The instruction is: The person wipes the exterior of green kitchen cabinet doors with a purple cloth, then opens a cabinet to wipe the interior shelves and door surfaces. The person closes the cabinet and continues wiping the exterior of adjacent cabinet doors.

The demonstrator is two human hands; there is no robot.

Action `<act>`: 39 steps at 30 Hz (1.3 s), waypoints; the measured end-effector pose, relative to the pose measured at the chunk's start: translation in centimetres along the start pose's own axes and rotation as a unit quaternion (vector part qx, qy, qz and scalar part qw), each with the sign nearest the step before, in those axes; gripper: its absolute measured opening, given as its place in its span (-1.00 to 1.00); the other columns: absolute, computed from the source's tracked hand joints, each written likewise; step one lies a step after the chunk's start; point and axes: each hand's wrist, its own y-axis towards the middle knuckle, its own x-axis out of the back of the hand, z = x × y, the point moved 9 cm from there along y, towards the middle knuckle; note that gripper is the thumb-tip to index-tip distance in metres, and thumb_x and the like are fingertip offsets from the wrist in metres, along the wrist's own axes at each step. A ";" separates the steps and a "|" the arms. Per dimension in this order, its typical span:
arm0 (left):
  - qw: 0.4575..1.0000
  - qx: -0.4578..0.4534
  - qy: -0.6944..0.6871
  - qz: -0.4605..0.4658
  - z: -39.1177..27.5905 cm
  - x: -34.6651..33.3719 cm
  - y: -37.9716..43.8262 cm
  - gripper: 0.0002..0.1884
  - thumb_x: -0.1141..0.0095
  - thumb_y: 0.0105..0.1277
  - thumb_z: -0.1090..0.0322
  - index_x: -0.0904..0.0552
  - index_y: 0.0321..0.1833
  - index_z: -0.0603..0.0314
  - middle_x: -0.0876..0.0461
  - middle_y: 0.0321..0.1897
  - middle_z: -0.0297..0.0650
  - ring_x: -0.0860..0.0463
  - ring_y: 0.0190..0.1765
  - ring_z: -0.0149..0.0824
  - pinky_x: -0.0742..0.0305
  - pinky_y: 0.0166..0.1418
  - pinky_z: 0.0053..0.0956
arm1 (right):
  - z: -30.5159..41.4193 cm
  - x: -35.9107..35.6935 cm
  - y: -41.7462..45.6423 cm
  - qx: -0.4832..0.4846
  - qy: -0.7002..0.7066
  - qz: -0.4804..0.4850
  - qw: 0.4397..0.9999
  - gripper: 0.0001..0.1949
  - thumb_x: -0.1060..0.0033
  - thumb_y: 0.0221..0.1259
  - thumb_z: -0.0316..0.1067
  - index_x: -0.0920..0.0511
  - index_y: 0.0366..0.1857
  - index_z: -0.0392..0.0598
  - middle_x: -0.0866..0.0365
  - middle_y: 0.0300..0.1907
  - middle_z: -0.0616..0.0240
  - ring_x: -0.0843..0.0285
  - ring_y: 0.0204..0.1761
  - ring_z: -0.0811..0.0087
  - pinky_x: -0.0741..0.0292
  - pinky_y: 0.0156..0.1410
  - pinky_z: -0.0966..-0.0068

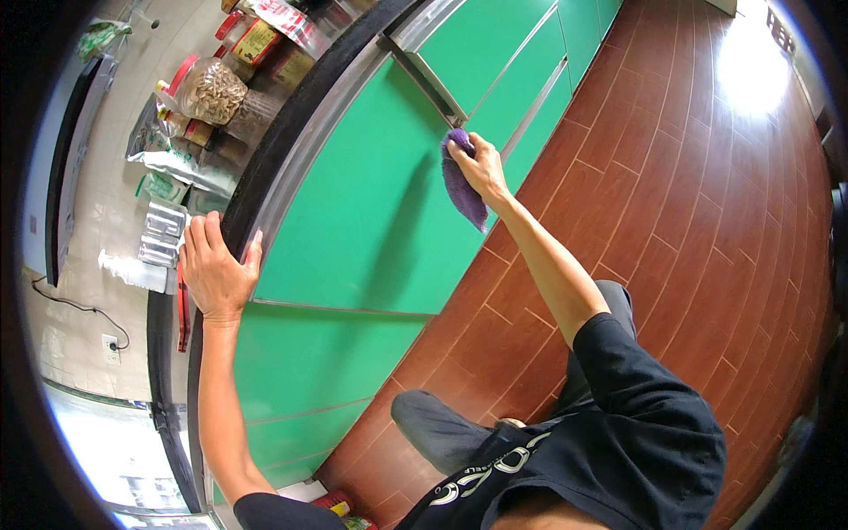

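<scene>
My right hand (482,167) grips a folded purple cloth (460,182), whose lower end hangs down in front of the green cabinet front. The cloth's top is beside the lower corner of a partly pulled-out green drawer (487,50); whether it touches there I cannot tell. My left hand (218,268) rests on the black countertop edge (255,179), fingers over the top and thumb down on the metal strip below it. Between my hands lies a broad green cabinet door (371,192) with my arm's shadow across it.
Jars with red lids (212,89), bottles and packets crowd the counter. Clear plastic containers (161,233) stand near my left hand. A power cord runs to a wall outlet (110,349). Reddish-brown floor tiles (662,199) stretch to the right. Red packages (338,505) sit on the floor.
</scene>
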 end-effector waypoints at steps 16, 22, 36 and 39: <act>0.999 -0.027 0.006 -0.029 0.0 -0.2 0.0 -0.38 -0.41 0.18 0.02 -0.52 0.15 0.31 -0.53 -0.01 -0.05 -0.56 0.10 0.02 -0.49 0.18 -0.14 | 10.1 -1.1 -2.5 0.291 -0.126 -0.196 0.928 -0.59 -0.37 -0.07 -0.52 -0.65 -0.05 0.14 -0.49 -0.22 0.30 -0.64 -0.35 0.21 -0.56 -0.34 0.26; 0.999 -0.020 0.015 -0.023 -0.1 -0.3 0.1 -0.37 -0.42 0.17 0.04 -0.52 0.16 0.32 -0.53 0.00 -0.04 -0.56 0.10 0.03 -0.49 0.20 -0.13 | 10.6 -3.0 -4.5 0.357 -0.144 -0.163 0.908 -0.54 -0.35 0.01 -0.57 -0.67 0.08 0.04 -0.50 -0.14 0.26 -0.64 -0.31 0.28 -0.59 -0.29 0.35; 1.000 -0.015 0.008 -0.010 0.1 -0.6 0.0 -0.36 -0.42 0.19 0.09 -0.48 0.22 0.33 -0.51 -0.01 0.00 -0.55 0.09 0.08 -0.48 0.20 -0.09 | 11.4 -2.6 -4.8 0.428 -0.140 -0.174 0.876 -0.55 -0.30 0.05 -0.55 -0.65 0.11 -0.08 -0.46 -0.20 0.31 -0.58 -0.25 0.32 -0.57 -0.22 0.37; 1.000 -0.015 0.001 -0.008 0.0 -0.6 0.0 -0.36 -0.42 0.19 0.10 -0.48 0.22 0.34 -0.51 -0.01 0.00 -0.55 0.10 0.09 -0.48 0.20 -0.09 | 10.7 -3.5 -3.9 0.381 -0.195 -0.106 0.897 -0.57 -0.30 0.07 -0.54 -0.65 0.11 -0.08 -0.46 -0.20 0.32 -0.58 -0.25 0.34 -0.57 -0.23 0.39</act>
